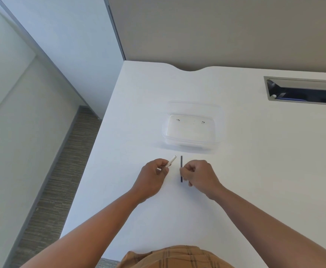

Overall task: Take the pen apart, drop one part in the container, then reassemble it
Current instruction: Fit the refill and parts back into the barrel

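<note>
The pen is in two parts. My left hand (154, 175) is closed around the white barrel (171, 161), whose open end sticks out up and to the right. My right hand (198, 175) pinches the thin dark refill (181, 161), held about upright along the table, its ends showing above and below my fingers. A small gap separates the two parts. The clear plastic container (216, 128) stands on the white table just beyond my hands; I see no pen part in it, only small dark marks on its floor.
The white table (131, 132) ends at a left edge close to my left arm, with carpet below. A metal cable slot (303, 91) is recessed at the far right. A partition wall runs along the table's back.
</note>
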A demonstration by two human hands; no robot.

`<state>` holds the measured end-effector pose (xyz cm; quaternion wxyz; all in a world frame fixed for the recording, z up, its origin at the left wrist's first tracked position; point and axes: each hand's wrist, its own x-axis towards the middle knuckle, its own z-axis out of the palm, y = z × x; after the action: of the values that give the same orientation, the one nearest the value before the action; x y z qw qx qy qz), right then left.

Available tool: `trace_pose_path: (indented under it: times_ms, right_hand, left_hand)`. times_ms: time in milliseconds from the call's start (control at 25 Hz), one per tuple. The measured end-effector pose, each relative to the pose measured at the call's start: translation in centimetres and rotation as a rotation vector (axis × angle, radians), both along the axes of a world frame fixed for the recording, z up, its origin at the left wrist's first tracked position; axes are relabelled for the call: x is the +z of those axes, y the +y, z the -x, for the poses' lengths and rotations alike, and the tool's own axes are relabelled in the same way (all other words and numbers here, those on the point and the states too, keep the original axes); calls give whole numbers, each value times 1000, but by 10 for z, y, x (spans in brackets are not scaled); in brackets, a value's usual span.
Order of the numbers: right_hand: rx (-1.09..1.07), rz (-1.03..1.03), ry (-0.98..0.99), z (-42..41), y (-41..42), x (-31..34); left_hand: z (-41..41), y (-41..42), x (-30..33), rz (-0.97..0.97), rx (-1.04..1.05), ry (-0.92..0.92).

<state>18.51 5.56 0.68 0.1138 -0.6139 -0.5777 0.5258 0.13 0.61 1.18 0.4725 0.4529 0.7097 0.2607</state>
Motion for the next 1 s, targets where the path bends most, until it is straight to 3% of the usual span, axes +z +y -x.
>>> trace_pose_path:
  times_ms: [240,360,1000]
  right_hand:
    - [-278,4,416,-2,8,35]
    - [-344,-30,522,-2,11,44]
    - [-297,-130,443,-2,12,43]
  left_hand:
    - [-3,3,3,-93,13,-14]
    - [-4,3,3,-125,5,-24]
    - [-2,1,3,-142,-24,-53]
